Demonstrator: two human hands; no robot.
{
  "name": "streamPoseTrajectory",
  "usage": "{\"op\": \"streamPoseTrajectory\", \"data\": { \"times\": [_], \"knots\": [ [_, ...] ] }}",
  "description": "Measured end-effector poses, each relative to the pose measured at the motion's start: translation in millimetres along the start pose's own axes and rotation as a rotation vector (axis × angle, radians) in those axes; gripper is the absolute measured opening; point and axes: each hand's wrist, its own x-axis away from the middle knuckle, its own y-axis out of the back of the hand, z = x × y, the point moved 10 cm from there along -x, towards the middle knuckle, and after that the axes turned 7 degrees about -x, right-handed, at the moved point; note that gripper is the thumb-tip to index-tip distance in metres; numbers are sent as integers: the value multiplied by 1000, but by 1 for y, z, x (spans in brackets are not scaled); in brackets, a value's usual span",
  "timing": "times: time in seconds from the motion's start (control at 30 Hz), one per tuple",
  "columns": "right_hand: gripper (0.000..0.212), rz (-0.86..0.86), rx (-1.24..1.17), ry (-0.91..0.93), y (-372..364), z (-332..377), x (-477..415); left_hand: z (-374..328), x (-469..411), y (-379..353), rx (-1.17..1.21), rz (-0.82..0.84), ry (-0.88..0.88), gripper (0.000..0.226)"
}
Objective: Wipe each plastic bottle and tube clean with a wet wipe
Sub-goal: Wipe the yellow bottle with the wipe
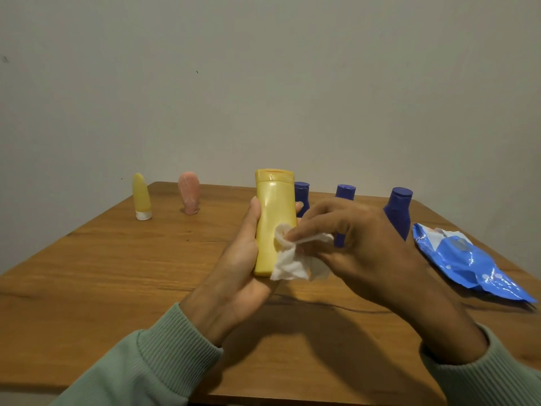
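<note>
I looked onto a plain, pale grey wall (263, 68) that filled the upper half of my view. It was matte, with a small dark speck (197, 72) and a faint mark (5, 59) at its left edge. Below it stood a wooden table (117, 273), honey-brown with darker grain running across. I couldn't tell whether its far edge touched the wall. The light was dim and even, and soft shadows (322, 332) lay on the near tabletop.
</note>
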Motion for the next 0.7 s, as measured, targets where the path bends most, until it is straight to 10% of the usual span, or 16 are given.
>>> {"op": "streamPoseTrajectory", "data": {
  "times": [0.13, 0.33, 0.53, 0.7],
  "knots": [
    [21, -121, 9, -17, 10, -5, -1, 1, -1, 1, -12, -22, -11, 63],
    [20, 170, -11, 6, -18, 9, 3, 7, -4, 7, 15, -28, 34, 68],
    [21, -230, 46, 7, 14, -4, 3, 16, 2, -7, -161, -60, -29, 60],
    [23, 57, 43, 31, -9, 13, 3, 20, 1, -6, -75, -31, 39, 67]
  ]
}}
